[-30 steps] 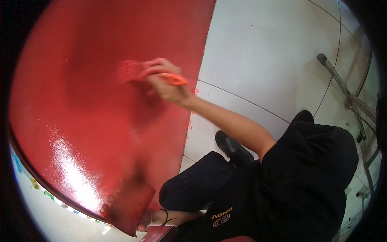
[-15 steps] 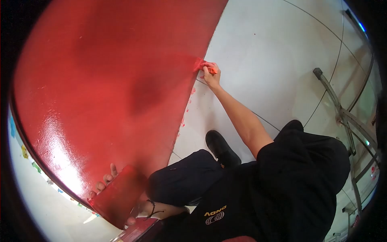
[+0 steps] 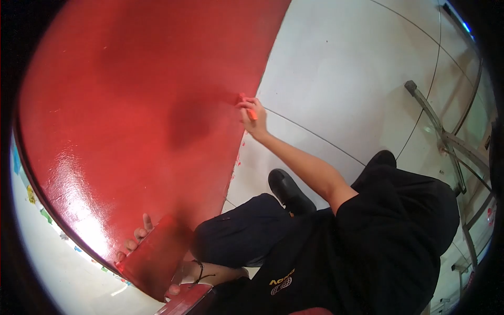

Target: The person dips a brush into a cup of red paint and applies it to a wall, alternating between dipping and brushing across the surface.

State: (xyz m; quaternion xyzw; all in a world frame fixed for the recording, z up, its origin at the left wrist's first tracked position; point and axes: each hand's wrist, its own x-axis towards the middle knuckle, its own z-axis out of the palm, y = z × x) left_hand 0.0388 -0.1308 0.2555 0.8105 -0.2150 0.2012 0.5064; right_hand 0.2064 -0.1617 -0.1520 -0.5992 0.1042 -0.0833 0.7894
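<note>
We are looking down at a large, glossy red surface (image 3: 131,126) filling the left side, its straight edge running beside a pale tiled floor (image 3: 320,68). The right hand (image 3: 256,125) is holding a brush (image 3: 252,114) with an orange handle and red bristles, near the middle of the view. Its fingers are closing around the handle, leaving no wide opening, and the bristles are lying over the red surface, just inside that straight edge; we cannot tell how firmly they are pressing. At the lower left, the left hand (image 3: 181,278) is gripping a red, boxy container (image 3: 157,254). Its fingers are curling over the far side while the thumb is showing at the near end, so the grip is spreading across the container's width. We cannot make out what is inside. A dark, thin bracelet (image 3: 201,270) is circling the left wrist. The person is wearing a black shirt (image 3: 388,231) with a small printed emblem (image 3: 281,285), dark trousers (image 3: 241,228) and black shoes (image 3: 289,191). A metal frame (image 3: 443,137) with crossing legs is standing on the tiles at the right, well apart from both hands. Small coloured patches (image 3: 46,215) are showing beyond the curved, dark rim of the red surface.
</note>
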